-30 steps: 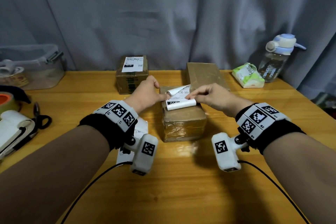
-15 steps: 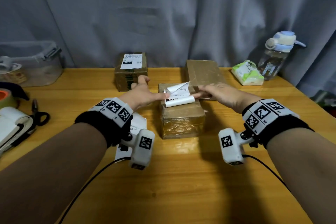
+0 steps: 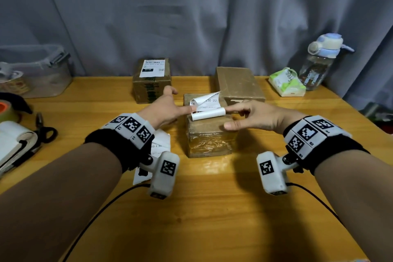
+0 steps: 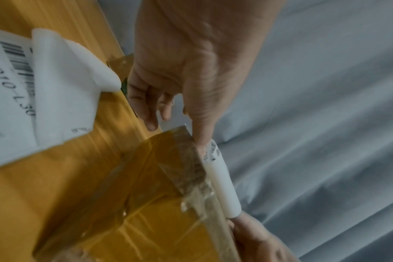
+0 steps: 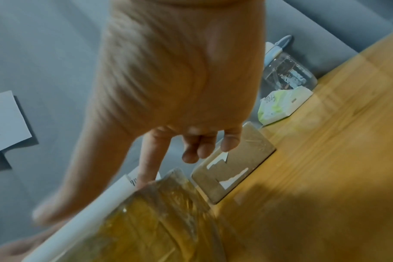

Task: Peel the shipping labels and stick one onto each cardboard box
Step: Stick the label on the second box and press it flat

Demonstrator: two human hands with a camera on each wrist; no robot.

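Observation:
A taped cardboard box (image 3: 209,134) stands mid-table. On its top lies a white shipping label (image 3: 207,107); its far corner is lifted and its near edge is curled into a roll (image 4: 222,186). My left hand (image 3: 170,108) presses a straight index finger on the label's left end. My right hand (image 3: 253,116) touches the roll's right end (image 5: 96,203) with its index finger, thumb out over the box. A labelled box (image 3: 151,83) stands back left and a bare box (image 3: 239,84) back right. More label sheets (image 3: 159,144) lie under my left wrist.
At the left are a clear plastic container (image 3: 36,70), a tape roll (image 3: 6,110), scissors (image 3: 42,132) and a white device (image 3: 12,144). A tissue pack (image 3: 287,82) and a water bottle (image 3: 321,61) stand back right. A grey curtain hangs behind the table.
A second ago both hands pinched the label's ends over the box. Both hands have since opened, and now only the straight index fingers touch the label's two ends.

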